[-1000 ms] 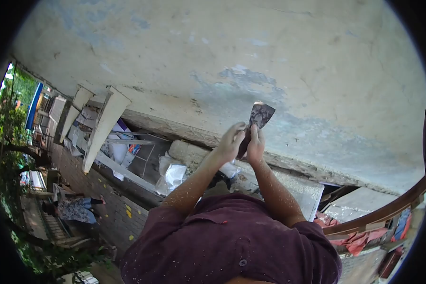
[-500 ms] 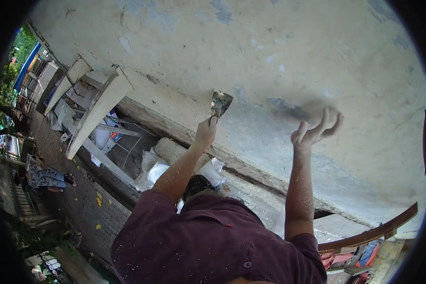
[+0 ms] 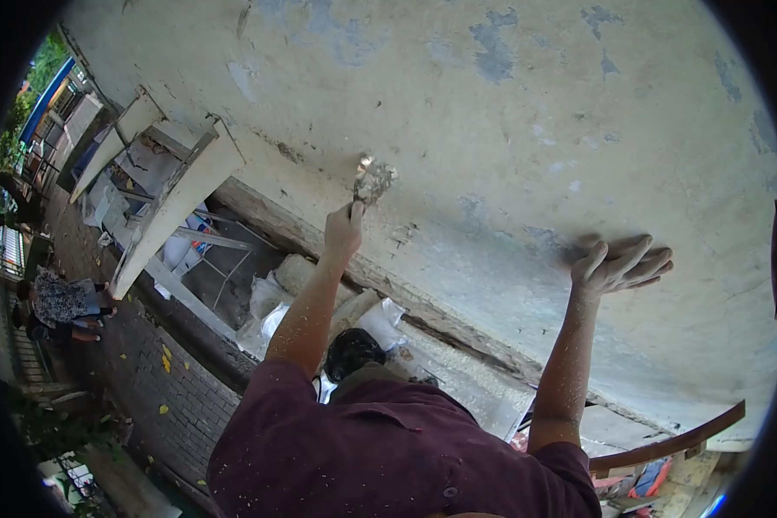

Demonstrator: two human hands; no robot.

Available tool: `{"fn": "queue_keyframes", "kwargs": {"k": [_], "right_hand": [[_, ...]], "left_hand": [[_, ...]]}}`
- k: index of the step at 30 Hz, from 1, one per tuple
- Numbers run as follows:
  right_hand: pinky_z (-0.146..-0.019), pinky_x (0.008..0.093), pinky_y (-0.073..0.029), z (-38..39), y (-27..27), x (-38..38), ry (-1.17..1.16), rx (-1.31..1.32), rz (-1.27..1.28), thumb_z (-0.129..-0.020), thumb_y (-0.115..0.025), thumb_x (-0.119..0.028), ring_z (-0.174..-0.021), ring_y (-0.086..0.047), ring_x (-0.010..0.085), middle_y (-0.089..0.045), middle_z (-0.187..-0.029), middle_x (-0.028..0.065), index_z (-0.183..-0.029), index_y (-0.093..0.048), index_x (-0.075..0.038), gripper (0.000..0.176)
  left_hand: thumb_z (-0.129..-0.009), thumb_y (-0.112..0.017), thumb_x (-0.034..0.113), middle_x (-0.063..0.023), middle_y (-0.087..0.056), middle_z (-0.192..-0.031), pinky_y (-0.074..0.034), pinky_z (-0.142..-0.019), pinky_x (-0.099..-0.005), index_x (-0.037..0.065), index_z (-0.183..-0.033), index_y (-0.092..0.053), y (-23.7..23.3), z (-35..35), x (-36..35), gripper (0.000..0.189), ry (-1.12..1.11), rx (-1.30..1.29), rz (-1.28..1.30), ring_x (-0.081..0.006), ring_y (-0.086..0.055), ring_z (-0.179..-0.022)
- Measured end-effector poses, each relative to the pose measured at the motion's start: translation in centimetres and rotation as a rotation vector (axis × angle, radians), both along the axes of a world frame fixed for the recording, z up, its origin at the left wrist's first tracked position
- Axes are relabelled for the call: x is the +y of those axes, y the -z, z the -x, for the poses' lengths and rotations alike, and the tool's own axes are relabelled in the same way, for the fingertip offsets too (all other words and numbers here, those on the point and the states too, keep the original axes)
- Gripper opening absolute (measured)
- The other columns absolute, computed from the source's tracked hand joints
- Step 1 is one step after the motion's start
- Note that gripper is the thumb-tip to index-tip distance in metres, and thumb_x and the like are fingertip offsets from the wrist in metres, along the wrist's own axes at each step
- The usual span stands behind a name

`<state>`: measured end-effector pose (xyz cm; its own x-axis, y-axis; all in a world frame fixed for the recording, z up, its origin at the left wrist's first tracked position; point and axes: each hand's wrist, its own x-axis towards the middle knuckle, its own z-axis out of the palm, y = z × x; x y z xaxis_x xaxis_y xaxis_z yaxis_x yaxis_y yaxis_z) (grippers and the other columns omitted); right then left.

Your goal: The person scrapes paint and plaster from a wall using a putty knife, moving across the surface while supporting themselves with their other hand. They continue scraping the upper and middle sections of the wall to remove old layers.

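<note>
My left hand (image 3: 344,231) is closed around the handle of a putty knife (image 3: 371,183). Its blade lies against the wall (image 3: 457,138), which has patchy cream paint. A light glint shows near the blade's upper edge. Rough, chipped marks run on the wall just right of and below the blade. Farther right, my right hand (image 3: 617,266) rests on the wall with fingers spread and nothing held. Specks of pale dust cover both forearms and my dark maroon shirt (image 3: 388,457).
Left of me, a pale slanted bracket (image 3: 181,207) juts from the wall. White sacks (image 3: 380,324) and debris lie along the wall's base. A curved brown wooden piece (image 3: 673,440) is at lower right. People (image 3: 65,302) are on the brick paving (image 3: 190,384) at far left.
My left hand and the putty knife have shifted left, the blade now against the wall. My right hand moved right and down, its bent fingers now spread on the wall.
</note>
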<state>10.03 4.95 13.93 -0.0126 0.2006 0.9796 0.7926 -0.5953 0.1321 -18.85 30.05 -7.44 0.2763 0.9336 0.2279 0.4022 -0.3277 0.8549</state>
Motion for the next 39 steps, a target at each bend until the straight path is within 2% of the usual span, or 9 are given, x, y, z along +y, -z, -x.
{"fn": "queue_keyframes", "kwargs": {"k": [5, 8, 10, 15, 20, 26, 32, 37, 39], "right_hand": [[-0.109, 0.0559, -0.003, 0.1, -0.1, 0.0, 0.001, -0.004, -0.021, -0.093, -0.035, -0.052, -0.14, -0.004, 0.0382, -0.012, -0.149, 0.0235, -0.14, -0.031, -0.004, 0.067], [-0.109, 0.0557, -0.002, 0.0, -0.1, 0.3, -0.002, -0.023, -0.033, -0.092, -0.036, -0.053, -0.14, -0.003, 0.0377, -0.013, -0.149, 0.0231, -0.14, -0.031, -0.005, 0.068], [-0.109, 0.0544, -0.001, 0.2, -0.1, 0.2, -0.008, 0.015, -0.029, -0.091, -0.038, -0.055, -0.14, -0.003, 0.0369, -0.012, -0.149, 0.0228, -0.141, -0.03, -0.006, 0.07], [-0.11, 0.0519, 0.006, 0.4, -0.7, 0.5, 0.004, 0.017, -0.032, -0.091, -0.038, -0.056, -0.141, -0.001, 0.0356, -0.01, -0.15, 0.0219, -0.143, -0.028, -0.007, 0.072], [-0.109, 0.0447, 0.018, 3.4, -4.6, 3.4, -0.092, 0.003, 0.095, -0.091, -0.031, -0.056, -0.141, 0.0, 0.0315, -0.014, -0.15, 0.0202, -0.14, -0.034, -0.007, 0.07], [-0.109, 0.0485, 0.016, 6.7, -5.2, 10.4, 0.045, 0.006, 0.122, -0.088, -0.033, -0.061, -0.141, 0.0, 0.036, -0.016, -0.15, 0.0197, -0.138, -0.039, -0.011, 0.071], [-0.107, 0.0519, 0.016, 7.2, -5.0, 10.9, 0.093, 0.009, 0.197, -0.086, -0.037, -0.061, -0.14, -0.001, 0.0382, -0.018, -0.15, 0.0195, -0.137, -0.041, -0.012, 0.071], [-0.107, 0.0523, 0.016, 7.0, -4.9, 11.1, 0.007, 0.048, 0.169, -0.085, -0.039, -0.061, -0.14, 0.0, 0.0391, -0.018, -0.149, 0.0201, -0.136, -0.043, -0.012, 0.071], [-0.106, 0.0527, 0.017, 6.9, -4.8, 11.0, -0.011, 0.066, 0.187, -0.084, -0.04, -0.063, -0.14, 0.0, 0.0397, -0.018, -0.149, 0.0212, -0.136, -0.043, -0.012, 0.073]], "left_hand": [[-0.092, -0.048, 0.027, -0.0241, -0.059, -0.07, -0.045, -0.058, -0.0448, 0.0, -0.089, -0.06, 7.9, 1.9, -1.5, 0.03, -0.011, 0.048, -0.259, -0.0425, -0.059, -0.066], [-0.088, -0.054, 0.016, -0.0234, -0.058, -0.067, -0.044, -0.054, -0.0444, 0.001, -0.101, -0.056, 7.0, 1.0, -0.2, 0.02, -0.101, 0.39, -0.511, -0.0399, -0.06, -0.064], [-0.084, -0.058, 0.007, -0.0235, -0.055, -0.064, -0.043, -0.052, -0.0453, 0.001, -0.113, -0.049, -1.4, -0.8, 2.4, 0.031, -0.058, 0.115, -0.67, -0.0367, -0.062, -0.064], [-0.093, -0.045, 0.03, -0.0264, -0.059, -0.07, -0.045, -0.06, -0.0464, -0.006, -0.09, -0.062, -5.3, -0.6, 3.0, 0.039, 0.049, -0.154, -0.299, -0.0415, -0.061, -0.069], [-0.092, -0.04, 0.042, -0.0286, -0.06, -0.074, -0.046, -0.063, -0.0455, -0.005, -0.082, -0.064, 1.1, 1.4, 0.3, 0.053, 0.022, -0.071, 0.067, -0.0437, -0.061, -0.075], [-0.092, -0.039, 0.043, -0.0281, -0.06, -0.074, -0.046, -0.065, -0.0467, -0.004, -0.083, -0.064, -11.2, -2.1, 2.1, 0.054, 0.082, -0.116, -0.103, -0.0434, -0.061, -0.075], [-0.091, -0.04, 0.046, -0.0275, -0.061, -0.074, -0.046, -0.067, -0.0465, -0.002, -0.085, -0.065, -2.2, -0.9, -1.3, 0.055, 0.105, -0.067, 0.052, -0.042, -0.062, -0.076], [-0.091, -0.039, 0.047, -0.0272, -0.061, -0.075, -0.046, -0.068, -0.0468, -0.002, -0.085, -0.066, -15.1, -2.3, 0.4, 0.056, 0.084, -0.173, -0.021, -0.043, -0.061, -0.077], [-0.091, -0.039, 0.047, -0.0269, -0.061, -0.075, -0.046, -0.068, -0.047, -0.002, -0.085, -0.066, -12.4, -2.8, 1.5, 0.056, 0.101, -0.138, -0.01, -0.0432, -0.061, -0.078]]}}
